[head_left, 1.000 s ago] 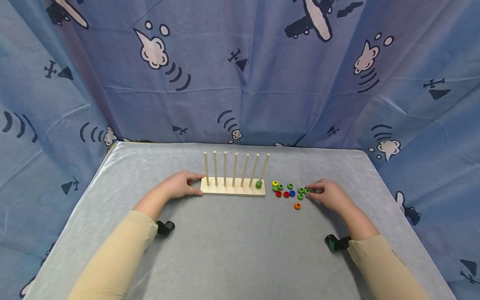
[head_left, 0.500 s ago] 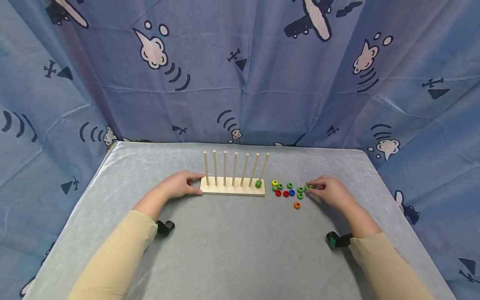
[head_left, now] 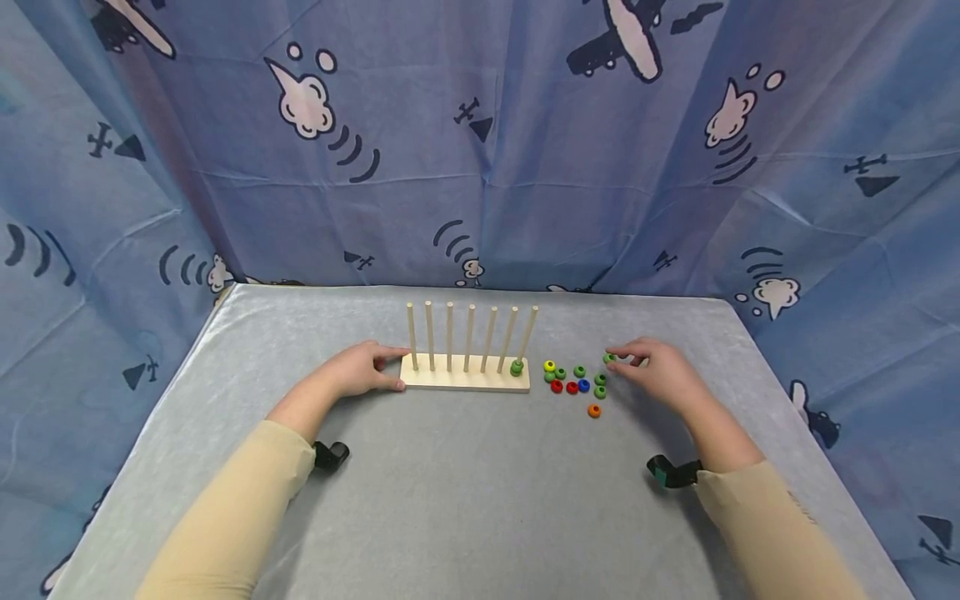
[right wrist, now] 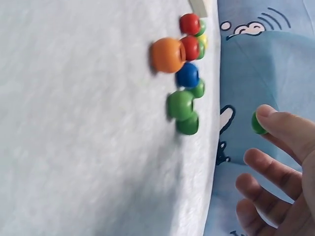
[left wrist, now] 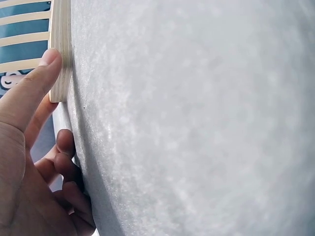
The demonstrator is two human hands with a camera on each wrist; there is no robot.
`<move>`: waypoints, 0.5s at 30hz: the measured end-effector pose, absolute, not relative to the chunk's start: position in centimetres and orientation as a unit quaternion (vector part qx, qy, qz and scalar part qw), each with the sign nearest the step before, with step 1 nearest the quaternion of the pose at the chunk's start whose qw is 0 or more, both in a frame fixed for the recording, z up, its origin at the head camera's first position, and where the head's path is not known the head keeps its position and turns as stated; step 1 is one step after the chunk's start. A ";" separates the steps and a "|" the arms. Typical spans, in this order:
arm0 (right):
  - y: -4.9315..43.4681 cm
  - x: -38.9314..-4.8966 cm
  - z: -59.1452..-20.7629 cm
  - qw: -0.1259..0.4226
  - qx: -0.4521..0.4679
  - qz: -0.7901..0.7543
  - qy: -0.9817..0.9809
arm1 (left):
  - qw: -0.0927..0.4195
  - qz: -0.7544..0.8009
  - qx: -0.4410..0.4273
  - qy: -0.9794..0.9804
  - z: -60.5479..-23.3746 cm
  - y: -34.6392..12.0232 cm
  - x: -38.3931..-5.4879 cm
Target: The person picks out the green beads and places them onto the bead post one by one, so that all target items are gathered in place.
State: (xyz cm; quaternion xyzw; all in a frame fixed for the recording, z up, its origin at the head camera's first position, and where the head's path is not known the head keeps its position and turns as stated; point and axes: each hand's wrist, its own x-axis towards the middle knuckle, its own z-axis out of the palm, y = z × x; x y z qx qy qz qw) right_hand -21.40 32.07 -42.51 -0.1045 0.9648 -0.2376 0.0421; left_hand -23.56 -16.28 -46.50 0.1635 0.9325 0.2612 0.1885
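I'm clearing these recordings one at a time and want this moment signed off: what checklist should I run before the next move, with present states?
1. Wooden base steadied: ok, the left hand grips its left end.
2. Held green bead secure: ok, pinched by the right hand.
3. Held bead apart from the loose beads: ok.
4. Upper part of the rightmost peg bare: ok, green sits only near its foot.
5. Held bead above a peg: not ok, it is right of the base.
6. Bead hole lined up for threading: cannot tell.
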 end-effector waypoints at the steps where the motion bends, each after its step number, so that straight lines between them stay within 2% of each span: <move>1: 31.9 -21.4 -42.4 0.039 -0.102 -0.239 0.965 | 0.188 0.261 0.163 0.933 -46.5 -16.3 -23.6; 15: 29.0 -21.4 -40.7 -0.038 -0.109 -0.263 0.958 | 0.185 0.258 0.162 0.934 -46.7 -16.3 -23.5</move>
